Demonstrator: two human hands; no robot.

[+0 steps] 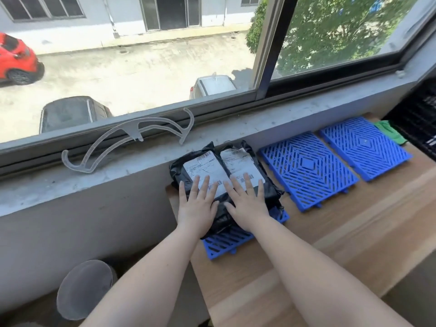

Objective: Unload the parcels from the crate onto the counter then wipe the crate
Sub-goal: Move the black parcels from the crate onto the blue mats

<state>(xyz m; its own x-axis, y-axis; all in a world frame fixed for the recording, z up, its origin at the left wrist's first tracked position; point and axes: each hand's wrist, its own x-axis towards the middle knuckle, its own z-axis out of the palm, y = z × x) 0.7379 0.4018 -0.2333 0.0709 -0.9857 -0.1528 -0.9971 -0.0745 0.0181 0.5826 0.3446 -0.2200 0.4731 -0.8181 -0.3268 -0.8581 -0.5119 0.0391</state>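
Two black parcels (pixel 224 175) with white labels lie side by side on a blue grid panel (pixel 226 241) at the wooden counter's (pixel 330 232) left end. My left hand (pixel 197 204) and right hand (pixel 247 204) rest flat on them, fingers spread. Two more blue panels (pixel 309 171) lie to the right, then a green cloth (pixel 389 132) and the black crate (pixel 420 121), whose contents I cannot tell.

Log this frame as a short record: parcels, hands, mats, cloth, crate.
parcels: two black parcels with white labels, side by side on a blue mat on the wooden counter
left hand: flat, fingers straight, resting on the left parcel
right hand: flat on the right parcel
other mats: two blue mats bare, to the right
cloth: green cloth at far right
crate: black crate, partly out of frame
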